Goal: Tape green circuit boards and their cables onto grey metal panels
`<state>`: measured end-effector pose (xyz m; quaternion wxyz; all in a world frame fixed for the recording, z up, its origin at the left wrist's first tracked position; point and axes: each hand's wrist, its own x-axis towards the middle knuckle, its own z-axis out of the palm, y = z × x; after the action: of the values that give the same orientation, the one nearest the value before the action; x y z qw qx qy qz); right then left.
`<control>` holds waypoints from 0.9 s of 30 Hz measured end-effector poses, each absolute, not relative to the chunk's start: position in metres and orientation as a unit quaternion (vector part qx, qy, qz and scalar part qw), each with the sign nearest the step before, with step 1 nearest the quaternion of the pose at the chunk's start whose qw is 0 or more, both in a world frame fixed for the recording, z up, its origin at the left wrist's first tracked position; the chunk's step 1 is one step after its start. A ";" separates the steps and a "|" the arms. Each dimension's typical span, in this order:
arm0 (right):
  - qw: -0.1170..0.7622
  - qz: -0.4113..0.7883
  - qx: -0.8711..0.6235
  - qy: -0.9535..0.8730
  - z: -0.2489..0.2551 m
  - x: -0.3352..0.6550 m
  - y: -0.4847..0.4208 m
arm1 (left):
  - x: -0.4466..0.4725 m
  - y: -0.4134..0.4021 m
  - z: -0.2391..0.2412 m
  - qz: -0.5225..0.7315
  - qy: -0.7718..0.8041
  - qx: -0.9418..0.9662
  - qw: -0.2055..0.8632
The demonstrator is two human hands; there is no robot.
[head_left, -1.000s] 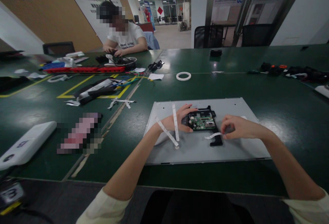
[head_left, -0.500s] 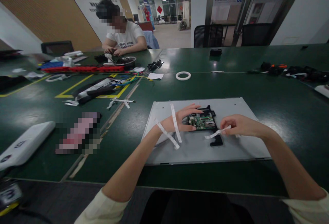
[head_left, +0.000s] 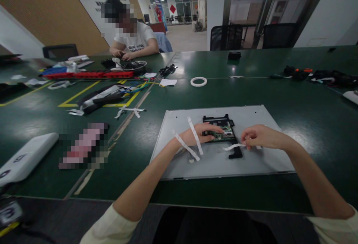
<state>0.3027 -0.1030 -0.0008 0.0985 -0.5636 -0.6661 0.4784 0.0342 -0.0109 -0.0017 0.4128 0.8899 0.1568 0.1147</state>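
A grey metal panel [head_left: 251, 162] lies flat on the green table in front of me. On it sits a green circuit board [head_left: 226, 133] in a black frame. My left hand [head_left: 203, 133] grips the board's left edge and tilts it up. Two white tape strips [head_left: 192, 139] stick to the back of that hand and wrist. My right hand [head_left: 258, 136] pinches the end of a white ribbon strip [head_left: 233, 147] that runs left toward the board. A small black part [head_left: 235, 153] lies just below the board.
A roll of white tape [head_left: 198, 81] lies beyond the panel. Left of me are a white box [head_left: 26, 156], loose tape strips [head_left: 130, 111] and a black-and-silver bundle [head_left: 103, 97]. Another person [head_left: 134, 38] works at the far left. Black tools [head_left: 299, 73] lie at the far right.
My left hand has closed over the board's left edge and tipped it up, so the board looks flatter from here. My right hand still pinches the white strip, shifted slightly.
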 end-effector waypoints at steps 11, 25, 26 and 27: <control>0.283 0.497 -0.518 -0.636 0.021 0.293 -0.112 | 0.034 -0.009 -0.011 0.114 0.179 0.881 0.422; 0.341 0.440 -0.485 -0.674 0.015 0.262 -0.114 | 0.050 -0.048 0.014 0.145 0.163 0.721 0.658; 0.346 0.438 -0.486 -0.673 0.014 0.261 -0.114 | 0.050 -0.048 0.012 0.137 0.180 0.720 0.656; 0.350 0.437 -0.487 -0.671 0.013 0.261 -0.114 | 0.050 -0.048 0.011 0.132 0.197 0.722 0.650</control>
<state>0.2611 -0.1137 0.0135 0.3503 -0.4866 -0.6707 0.4367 0.0501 -0.0483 0.0110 0.6503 0.7216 0.1975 0.1318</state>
